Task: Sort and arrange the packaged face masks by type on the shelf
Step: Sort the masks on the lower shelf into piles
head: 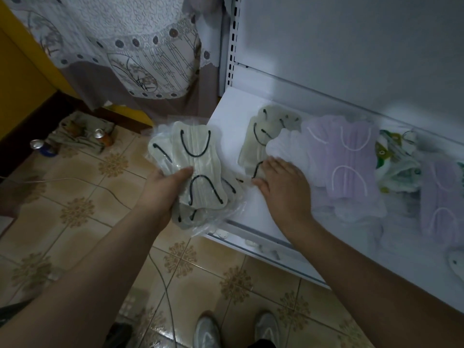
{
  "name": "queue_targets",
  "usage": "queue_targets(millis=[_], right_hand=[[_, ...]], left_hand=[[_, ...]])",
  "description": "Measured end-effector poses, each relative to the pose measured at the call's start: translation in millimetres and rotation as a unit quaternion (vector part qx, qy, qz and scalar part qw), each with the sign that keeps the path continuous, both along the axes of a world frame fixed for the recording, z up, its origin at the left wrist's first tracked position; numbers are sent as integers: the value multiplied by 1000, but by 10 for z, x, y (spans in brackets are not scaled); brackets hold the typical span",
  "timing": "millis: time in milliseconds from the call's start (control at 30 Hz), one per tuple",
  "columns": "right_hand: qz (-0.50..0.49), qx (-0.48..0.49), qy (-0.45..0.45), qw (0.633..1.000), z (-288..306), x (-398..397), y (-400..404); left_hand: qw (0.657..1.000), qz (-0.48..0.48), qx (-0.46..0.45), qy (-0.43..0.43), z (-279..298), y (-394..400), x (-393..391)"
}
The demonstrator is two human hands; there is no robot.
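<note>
Held stack: you are gripping a stack of cream masks with black ear loops, each in clear wrap, out past the left end of the shelf and over the floor.
Left hand: your left hand is curling round the stack's lower left edge, thumb lying across the top pack, fingers hidden underneath.
Right hand: your right hand is lying flat, fingers straight and spread, gripping nothing; it is pressing down on the shelf just right of the held stack.
Under the right fingertips: you are touching the near edge of a second cream pile with black loops, which is lying on the shelf beyond the fingers.
Right of that hand: white masks are overlapping the cream pile, and lilac masks with white loops are lying beside them.
Further right: a green-printed pack is sitting past the lilac ones, then another lilac pack near the frame edge.
Shelf: the white shelf is carrying all the loose piles; its front rail is running below your right wrist.
Beyond the left hand: a patterned curtain is hanging behind the stack.
Below the left hand: tiled floor, with cans sitting far left.
Feet: your shoes are showing at the bottom edge.
</note>
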State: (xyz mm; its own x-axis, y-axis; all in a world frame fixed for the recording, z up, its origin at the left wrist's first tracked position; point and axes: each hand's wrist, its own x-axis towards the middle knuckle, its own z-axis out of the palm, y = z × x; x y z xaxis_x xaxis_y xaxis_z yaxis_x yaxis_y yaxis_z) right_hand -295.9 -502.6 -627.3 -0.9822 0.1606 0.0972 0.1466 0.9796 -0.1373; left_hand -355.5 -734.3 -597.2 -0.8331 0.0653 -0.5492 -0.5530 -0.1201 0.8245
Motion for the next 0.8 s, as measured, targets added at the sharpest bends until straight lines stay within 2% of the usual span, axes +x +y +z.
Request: queue_targets(millis=[67,167,233,333,433,500,567,667,733,800], right_hand=[[-4,-3,76,997,41,-13,2],[-17,-67,146,987,236,13,-133],[28,-101,185,977,350,37,-308],[143,-131,134,972,349,101,-594],[193,-164,63,965,254,150,-620],[130,-152,48,979,200,157,-447],[26,-88,14,996,148,184,-180],[-120,-15,-49,991,66,286,261],[-170,-9,-53,984,47,324,454],[-179,-6,-60,982,86,280,482]], left_hand=[[1000,4,-7,5,6,24,11],[1000,16,-12,-5,15,36,11],[1000,2,7,-7,35,32,6],[996,-50,71,-18,110,44,13],[999,-52,-3,17,122,104,29],[999,-4,-48,16,50,109,17],[999,27,-36,-2,16,94,10],[999,27,-21,-5,-6,63,34],[999,26,-23,1,-24,57,57],[999,24,-24,2,-24,80,69]])
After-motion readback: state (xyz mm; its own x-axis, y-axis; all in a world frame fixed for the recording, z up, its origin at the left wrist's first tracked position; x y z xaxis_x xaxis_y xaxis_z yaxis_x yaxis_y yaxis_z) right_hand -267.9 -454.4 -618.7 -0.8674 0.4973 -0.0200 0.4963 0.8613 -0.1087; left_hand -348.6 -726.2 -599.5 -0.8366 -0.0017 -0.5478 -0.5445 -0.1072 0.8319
